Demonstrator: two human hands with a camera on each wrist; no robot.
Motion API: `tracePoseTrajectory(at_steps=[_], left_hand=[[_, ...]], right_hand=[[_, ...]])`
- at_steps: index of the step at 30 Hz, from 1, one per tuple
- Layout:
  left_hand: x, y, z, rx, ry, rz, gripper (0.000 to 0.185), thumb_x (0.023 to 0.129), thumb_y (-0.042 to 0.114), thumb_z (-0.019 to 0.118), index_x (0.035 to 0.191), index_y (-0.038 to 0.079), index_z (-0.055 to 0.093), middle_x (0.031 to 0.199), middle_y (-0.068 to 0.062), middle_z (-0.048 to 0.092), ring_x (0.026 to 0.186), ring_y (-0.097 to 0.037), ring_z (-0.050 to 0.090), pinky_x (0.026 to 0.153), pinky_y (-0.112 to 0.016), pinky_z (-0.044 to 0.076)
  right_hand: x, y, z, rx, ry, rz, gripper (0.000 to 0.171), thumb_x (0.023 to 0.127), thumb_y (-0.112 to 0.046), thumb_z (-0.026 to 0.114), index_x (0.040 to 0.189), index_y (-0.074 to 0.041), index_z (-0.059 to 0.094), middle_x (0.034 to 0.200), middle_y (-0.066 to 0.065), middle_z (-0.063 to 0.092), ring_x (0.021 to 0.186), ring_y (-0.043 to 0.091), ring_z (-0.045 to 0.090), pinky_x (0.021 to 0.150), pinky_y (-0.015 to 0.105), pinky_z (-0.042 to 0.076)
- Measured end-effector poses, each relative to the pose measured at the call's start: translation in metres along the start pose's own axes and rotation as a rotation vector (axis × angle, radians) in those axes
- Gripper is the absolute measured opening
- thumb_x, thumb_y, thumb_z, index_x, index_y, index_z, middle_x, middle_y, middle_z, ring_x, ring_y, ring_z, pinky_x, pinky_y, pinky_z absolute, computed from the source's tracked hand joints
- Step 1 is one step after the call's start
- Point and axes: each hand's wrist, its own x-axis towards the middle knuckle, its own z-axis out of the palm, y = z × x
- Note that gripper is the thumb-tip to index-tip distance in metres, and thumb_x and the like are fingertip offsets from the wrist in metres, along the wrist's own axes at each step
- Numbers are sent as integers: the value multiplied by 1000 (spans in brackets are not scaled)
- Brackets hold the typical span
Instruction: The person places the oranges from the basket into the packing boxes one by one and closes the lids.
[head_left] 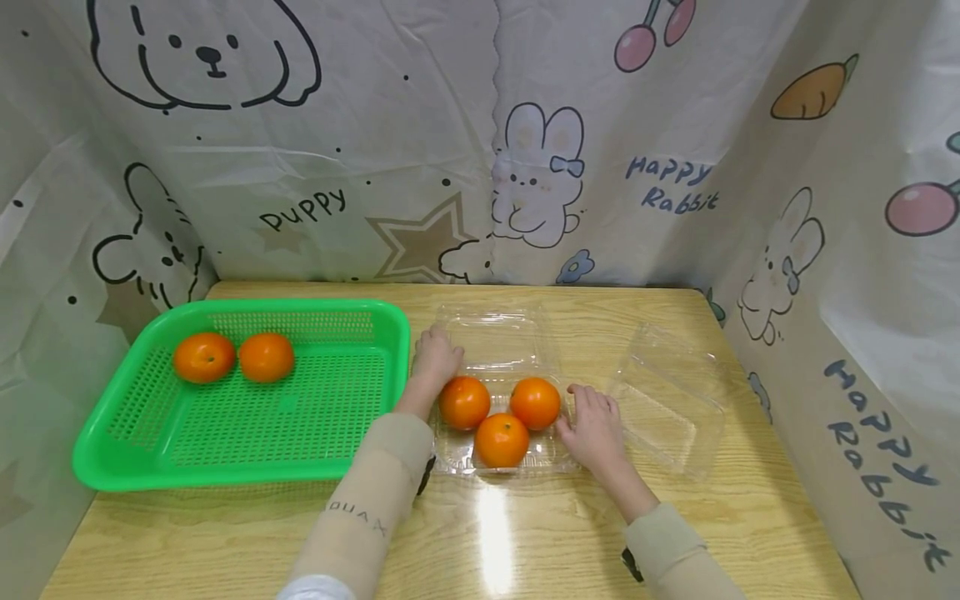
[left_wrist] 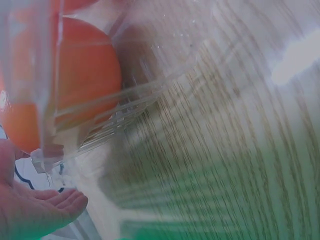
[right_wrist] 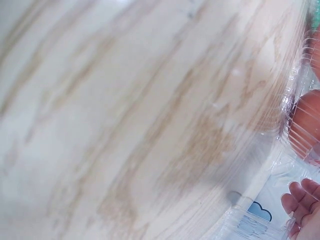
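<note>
Loosely spread left hand (head_left: 437,360) and right hand (head_left: 596,429) flank clear container (head_left: 453,454), lid (head_left: 495,340) toward surface's (head_left: 577,533) far edge, "Happy Rabbit" backdrop (head_left: 671,185) behind.

I'm watching beige cloth sleeves (head_left: 378,483), dark lettering (head_left: 358,518) across the left, small black pieces (head_left: 632,564) by both cuffs!
</note>
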Motion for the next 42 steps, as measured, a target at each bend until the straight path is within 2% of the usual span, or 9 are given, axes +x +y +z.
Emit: tracePoseTrajectory(at_steps=[4, 5, 9, 11, 14, 19, 26, 34, 42], left_hand=[[10, -4, 5, -48, -14, -59, 55, 90, 22, 52, 130, -10, 31, 127, -27, 38, 117, -38, 40, 99, -47, 37], [18, -11, 12, -45, 12, -49, 55, 89, 24, 53, 128, -10, 32, 124, -27, 40, 113, -39, 42, 96, -47, 39], [26, -15, 15, -88, 29, -64, 55, 87, 21, 53, 125, -13, 34, 122, -29, 42, 113, -41, 43, 97, -46, 38], [26, -15, 13, -111, 29, -61, 56, 86, 20, 52, 126, -16, 34, 123, -31, 41, 115, -42, 42, 99, -46, 36], [18, -8, 5, -164, -9, -80, 57, 87, 18, 50, 126, -18, 32, 125, -34, 40, 118, -42, 40, 102, -46, 33], [14, -7, 4, -255, -41, -108, 58, 87, 19, 48, 129, -16, 30, 129, -33, 39, 120, -40, 40, 103, -44, 32], [12, -7, 6, -334, -11, -110, 59, 87, 19, 49, 130, -14, 28, 130, -32, 39, 122, -39, 38, 104, -43, 31], [10, -6, 6, -402, 2, -117, 66, 89, 20, 47, 138, -12, 17, 139, -32, 29, 130, -39, 29, 108, -43, 24], [6, -2, 2, -503, 42, -94, 64, 88, 22, 49, 139, -6, 20, 128, -28, 41, 119, -38, 40, 101, -47, 34]], right_hand=[[0, 0, 0, -1, 0, 0, 46, 78, -24, 60, 117, -2, 50, 112, 16, 56, 108, 33, 49, 97, 48, 30], [0, 0, 0, -1, -1, 0, 46, 78, -24, 60, 117, -2, 50, 112, 16, 56, 108, 33, 49, 97, 48, 30], [0, 0, 0, 0, -1, 1, 46, 78, -24, 60, 117, -2, 50, 112, 16, 57, 108, 33, 49, 97, 48, 30], [0, 0, 0, 2, -2, 0, 46, 78, -24, 60, 117, -2, 50, 112, 16, 57, 109, 33, 49, 97, 48, 30], [0, 0, 0, 6, 0, 1, 46, 78, -24, 60, 117, -2, 50, 112, 16, 57, 109, 32, 49, 97, 47, 30], [1, 0, 1, 6, 2, 3, 46, 78, -23, 61, 117, -2, 50, 113, 16, 56, 109, 32, 49, 97, 47, 30], [0, 0, 1, 7, 5, 3, 46, 77, -23, 60, 117, -2, 50, 113, 16, 56, 108, 32, 49, 97, 47, 30], [0, -1, 2, 5, 3, 7, 46, 77, -23, 60, 117, -2, 50, 113, 16, 56, 109, 32, 49, 97, 47, 31], [-1, -1, 2, 10, 1, 9, 47, 77, -24, 61, 118, -1, 50, 114, 16, 56, 109, 32, 49, 97, 47, 30]])
